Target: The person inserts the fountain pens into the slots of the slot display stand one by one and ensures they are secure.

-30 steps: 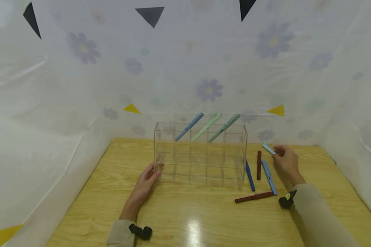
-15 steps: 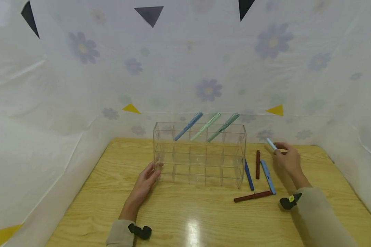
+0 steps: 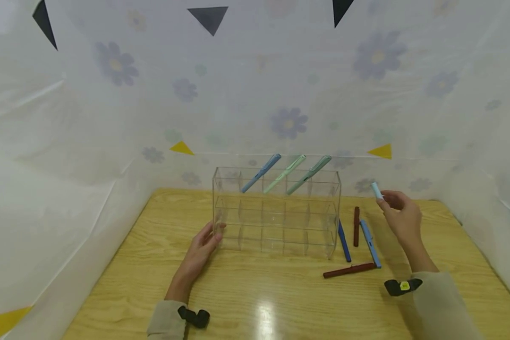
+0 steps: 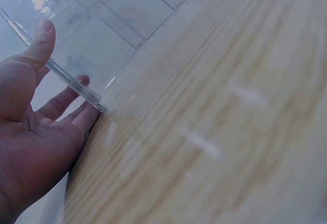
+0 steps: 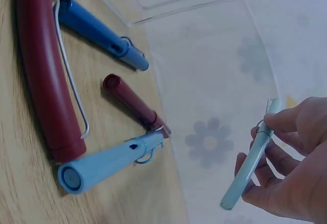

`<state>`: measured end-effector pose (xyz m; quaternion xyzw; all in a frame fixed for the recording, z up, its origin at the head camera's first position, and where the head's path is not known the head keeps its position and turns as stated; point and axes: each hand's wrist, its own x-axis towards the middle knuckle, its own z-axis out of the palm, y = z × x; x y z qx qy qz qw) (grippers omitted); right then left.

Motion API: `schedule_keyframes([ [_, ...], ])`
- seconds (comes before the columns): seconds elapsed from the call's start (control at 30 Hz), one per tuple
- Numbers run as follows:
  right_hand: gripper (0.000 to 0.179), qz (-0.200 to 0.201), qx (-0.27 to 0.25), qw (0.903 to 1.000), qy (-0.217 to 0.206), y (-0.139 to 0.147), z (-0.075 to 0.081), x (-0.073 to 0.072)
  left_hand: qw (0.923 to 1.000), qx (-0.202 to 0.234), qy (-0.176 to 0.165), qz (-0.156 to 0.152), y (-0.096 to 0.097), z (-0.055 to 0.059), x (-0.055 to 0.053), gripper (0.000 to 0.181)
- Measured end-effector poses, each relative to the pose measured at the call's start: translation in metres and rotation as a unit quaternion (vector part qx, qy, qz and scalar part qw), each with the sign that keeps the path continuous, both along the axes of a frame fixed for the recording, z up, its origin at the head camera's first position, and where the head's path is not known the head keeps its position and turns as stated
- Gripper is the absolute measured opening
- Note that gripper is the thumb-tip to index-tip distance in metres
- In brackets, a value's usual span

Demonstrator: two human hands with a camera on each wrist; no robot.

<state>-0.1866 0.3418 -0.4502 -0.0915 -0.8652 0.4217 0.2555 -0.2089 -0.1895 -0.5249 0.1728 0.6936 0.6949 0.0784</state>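
Note:
Thumb and fingers of my left hand [image 3: 202, 249] hold the lower left edge of a clear acrylic pen rack [image 3: 273, 230]; in the left wrist view the thumb [image 4: 43, 44] lies in front of the edge and fingertips show behind it. At the right, my right hand [image 3: 403, 219] pinches a pale mint pen [image 5: 249, 168] by its cap end, raised above the table. Three pens lean in the rack's top row: a blue pen [image 3: 261, 173], a light green pen [image 3: 284, 174] and a grey-green pen [image 3: 309, 174].
Between rack and right hand lie a dark blue pen [image 3: 344, 241], a dark red pen [image 3: 356, 227], a light blue pen [image 3: 370, 243] and another dark red pen [image 3: 349, 270], nearer the front. A flower-patterned sheet [image 3: 238, 104] encloses the wooden table [image 3: 238, 293].
My right hand has lifted the pale mint pen off the table and drawn slightly right, turning the pen more upright. My left hand and the rack stay where they were.

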Motion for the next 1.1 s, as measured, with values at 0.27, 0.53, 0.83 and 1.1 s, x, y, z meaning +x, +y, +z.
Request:
schedule_keyframes([
  [0.27,0.038,0.039,-0.011,0.9969,0.067,-0.017,0.015,0.014,1.0000,-0.002,0.004,0.000,0.001,0.001,0.001,0.057],
  [0.53,0.053,0.089,-0.038,0.9892,0.110,-0.039,0.045,0.021,1.0000,0.000,0.002,0.003,0.001,0.001,0.002,0.057],
  [0.83,0.062,0.149,-0.079,0.9753,0.142,-0.071,0.080,0.027,1.0000,0.001,0.006,0.002,0.000,-0.001,0.000,0.056],
  [1.1,0.055,0.211,-0.160,0.9468,0.183,-0.101,0.091,0.018,1.0000,0.001,0.005,0.003,0.001,0.000,0.000,0.056],
])
